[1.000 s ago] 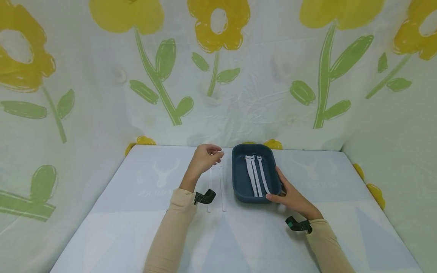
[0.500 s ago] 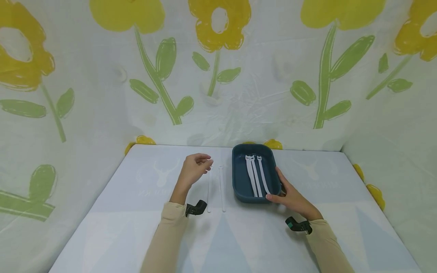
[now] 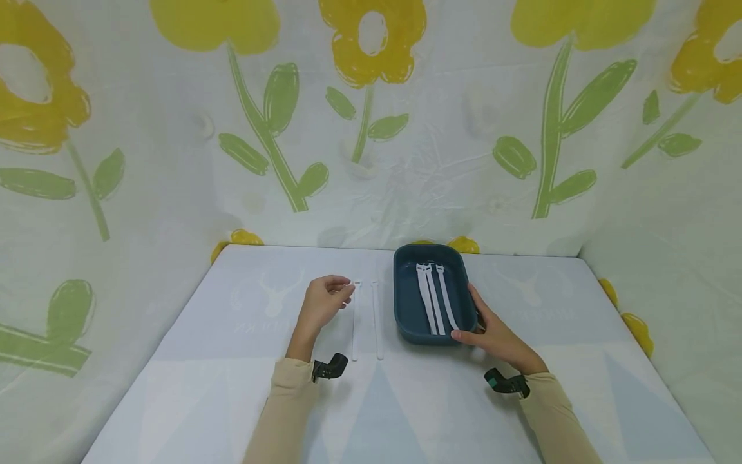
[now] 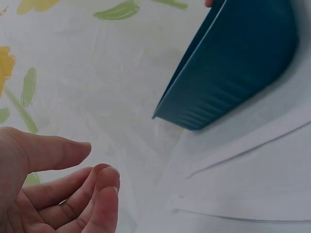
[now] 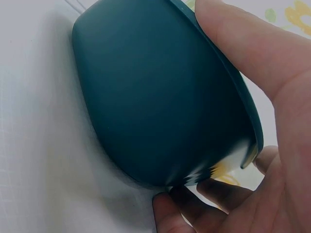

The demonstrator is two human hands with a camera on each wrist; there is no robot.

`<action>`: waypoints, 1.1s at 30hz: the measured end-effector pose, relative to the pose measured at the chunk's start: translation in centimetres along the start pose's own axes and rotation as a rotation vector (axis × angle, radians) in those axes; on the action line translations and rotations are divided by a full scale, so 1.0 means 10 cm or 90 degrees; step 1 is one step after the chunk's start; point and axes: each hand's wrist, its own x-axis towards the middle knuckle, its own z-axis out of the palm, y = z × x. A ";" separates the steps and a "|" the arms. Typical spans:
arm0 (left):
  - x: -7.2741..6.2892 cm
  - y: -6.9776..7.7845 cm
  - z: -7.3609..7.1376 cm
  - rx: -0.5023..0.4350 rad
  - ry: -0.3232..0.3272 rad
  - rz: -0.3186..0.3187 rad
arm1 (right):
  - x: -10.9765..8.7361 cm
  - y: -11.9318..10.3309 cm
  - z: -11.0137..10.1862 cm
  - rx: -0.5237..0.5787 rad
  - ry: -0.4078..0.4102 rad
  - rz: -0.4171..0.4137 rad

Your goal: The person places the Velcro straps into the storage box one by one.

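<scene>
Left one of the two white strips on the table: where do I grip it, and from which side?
Probably pinch the left white strip by its slightly wider far end, coming from above on the left: it lies flat and thin, and that end is nearest the left hand. The second strip and the blue tray make the right side tighter.

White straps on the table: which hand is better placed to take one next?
Left, likely: the left hand holds nothing and is close beside the nearer strap, while the right hand holds the dark blue tray.
</scene>
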 end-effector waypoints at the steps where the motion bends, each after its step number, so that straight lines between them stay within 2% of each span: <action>1: 0.00 -0.02 0.01 0.000 0.001 -0.003 | 0.00 0.00 0.00 0.000 0.001 0.000; 13: 0.01 -0.14 0.06 0.030 0.019 -0.026 | -0.01 -0.01 0.00 0.008 -0.002 -0.008; 23: 0.04 -0.28 0.10 0.065 0.002 -0.079 | 0.00 0.00 0.01 0.008 -0.008 -0.008; 27: 0.07 -0.33 0.15 0.073 -0.008 -0.081 | -0.01 0.02 -0.01 0.018 -0.008 -0.013; 33: 0.07 -0.37 0.20 0.122 -0.017 -0.089 | 0.01 0.06 -0.02 0.019 -0.011 -0.018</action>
